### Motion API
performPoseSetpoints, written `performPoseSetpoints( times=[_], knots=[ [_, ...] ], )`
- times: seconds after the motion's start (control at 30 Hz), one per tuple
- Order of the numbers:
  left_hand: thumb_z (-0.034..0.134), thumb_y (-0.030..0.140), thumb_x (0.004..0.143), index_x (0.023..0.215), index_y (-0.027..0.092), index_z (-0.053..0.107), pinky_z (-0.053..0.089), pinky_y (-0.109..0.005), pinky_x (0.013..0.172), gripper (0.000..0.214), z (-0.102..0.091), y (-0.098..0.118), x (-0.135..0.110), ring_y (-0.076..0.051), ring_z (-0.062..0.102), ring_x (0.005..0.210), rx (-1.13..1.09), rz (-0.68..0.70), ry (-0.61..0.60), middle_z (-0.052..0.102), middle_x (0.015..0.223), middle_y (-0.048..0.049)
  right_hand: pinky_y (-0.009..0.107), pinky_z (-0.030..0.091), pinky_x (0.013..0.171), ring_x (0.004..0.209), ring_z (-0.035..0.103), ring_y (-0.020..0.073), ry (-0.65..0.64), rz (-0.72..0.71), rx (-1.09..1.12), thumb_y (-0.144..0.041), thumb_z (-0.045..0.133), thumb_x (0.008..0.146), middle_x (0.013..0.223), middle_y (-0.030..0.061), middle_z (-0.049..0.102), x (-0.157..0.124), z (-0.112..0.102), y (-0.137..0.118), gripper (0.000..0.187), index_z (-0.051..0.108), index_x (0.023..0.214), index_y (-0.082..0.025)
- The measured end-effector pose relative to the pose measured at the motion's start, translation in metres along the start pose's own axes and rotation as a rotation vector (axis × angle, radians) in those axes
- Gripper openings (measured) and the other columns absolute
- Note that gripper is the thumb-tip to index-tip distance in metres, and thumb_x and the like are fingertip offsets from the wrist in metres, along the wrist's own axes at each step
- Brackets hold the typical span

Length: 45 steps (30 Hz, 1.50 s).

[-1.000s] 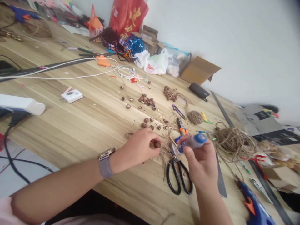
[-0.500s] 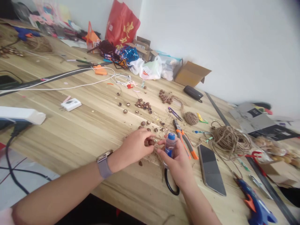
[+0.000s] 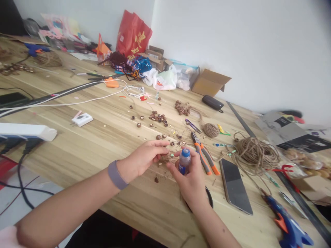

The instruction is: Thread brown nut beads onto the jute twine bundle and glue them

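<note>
My right hand (image 3: 191, 177) is wrapped round a small clear glue bottle (image 3: 184, 159) with a blue cap and blue label. Just left of it, my left hand (image 3: 146, 156) has its fingers drawn together above some brown twine (image 3: 165, 157); whatever they pinch is hidden. The two hands' fingertips are close to each other over the table. Brown nut shells (image 3: 158, 137) lie beyond the left hand. A black ring-shaped handle (image 3: 210, 198) shows partly behind my right wrist. Orange-handled pliers (image 3: 204, 155) rest right of the bottle.
Right of my hands lie a phone (image 3: 236, 186), a coil of twine (image 3: 256, 150) and a blue glue gun (image 3: 289, 220). More shells (image 3: 157, 117), a twine ball (image 3: 210, 130) and a black case (image 3: 212, 102) are farther back. A power strip (image 3: 28, 132) sits at left.
My left hand has turned, and the brown nut shell seen at its fingertips is out of sight. The bottle in my right hand has shifted slightly left and down. The view has shifted a little.
</note>
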<state>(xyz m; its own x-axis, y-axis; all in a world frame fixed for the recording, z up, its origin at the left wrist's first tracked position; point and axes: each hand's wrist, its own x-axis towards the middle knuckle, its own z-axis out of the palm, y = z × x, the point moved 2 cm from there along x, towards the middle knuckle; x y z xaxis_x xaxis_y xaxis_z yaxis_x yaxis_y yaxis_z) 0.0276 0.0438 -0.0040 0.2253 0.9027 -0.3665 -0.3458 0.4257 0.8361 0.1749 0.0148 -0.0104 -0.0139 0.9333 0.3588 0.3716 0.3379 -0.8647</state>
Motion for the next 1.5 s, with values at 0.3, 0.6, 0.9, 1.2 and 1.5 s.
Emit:
performPoseSetpoints(
  times=[0.3,0.6,0.9,1.2,1.5],
  knots=[
    [0.07,0.01,0.068,0.09,0.015,0.067,0.039,-0.02,0.059,0.023,0.009,-0.005,-0.007,-0.008,0.054,0.064,-0.175,-0.028,-0.105,0.063,0.079,-0.0021,0.033,0.051,0.063,0.079,0.062,0.0187,0.054,0.004,-0.042,-0.03,0.072,0.07,0.095,0.0038,0.06,-0.002,0.004,-0.009,0.053,0.044,0.116,-0.026],
    [0.074,0.013,0.064,0.093,0.015,0.067,0.03,-0.019,0.052,0.029,0.021,-0.01,-0.014,-0.005,0.049,0.059,-0.156,-0.019,-0.084,0.062,0.078,0.0,0.032,0.053,0.064,0.075,0.065,0.0176,0.081,-0.138,-0.094,-0.022,0.066,0.074,0.089,0.0021,0.064,-0.001,-0.003,-0.019,0.047,0.043,0.115,-0.026],
    [0.074,0.013,0.066,0.098,0.016,0.066,0.033,-0.019,0.055,0.033,0.019,-0.016,-0.013,-0.007,0.055,0.068,-0.126,0.004,-0.073,0.064,0.086,-0.0022,0.033,0.052,0.067,0.076,0.064,0.0177,0.055,-0.125,-0.16,-0.022,0.066,0.072,0.089,0.0015,0.065,0.0,-0.01,-0.019,0.046,0.045,0.113,-0.025],
    [0.065,0.003,0.071,0.092,0.015,0.07,0.032,-0.016,0.047,0.025,0.022,-0.014,-0.019,-0.004,0.052,0.058,-0.241,-0.104,-0.022,0.067,0.085,-0.0029,0.028,0.048,0.06,0.067,0.061,0.0148,-0.016,0.027,-0.031,-0.026,0.071,0.069,0.085,0.0,0.066,0.002,-0.012,-0.008,0.047,0.046,0.109,-0.023],
    [0.074,0.007,0.058,0.085,0.017,0.073,0.033,-0.019,0.054,0.028,0.012,-0.012,-0.017,-0.009,0.056,0.066,-0.103,-0.101,-0.095,0.07,0.084,-0.0029,0.025,0.044,0.055,0.061,0.059,0.0128,-0.18,0.036,0.058,-0.026,0.067,0.071,0.08,-0.001,0.067,0.006,-0.016,-0.013,0.043,0.043,0.108,-0.024]
  ],
)
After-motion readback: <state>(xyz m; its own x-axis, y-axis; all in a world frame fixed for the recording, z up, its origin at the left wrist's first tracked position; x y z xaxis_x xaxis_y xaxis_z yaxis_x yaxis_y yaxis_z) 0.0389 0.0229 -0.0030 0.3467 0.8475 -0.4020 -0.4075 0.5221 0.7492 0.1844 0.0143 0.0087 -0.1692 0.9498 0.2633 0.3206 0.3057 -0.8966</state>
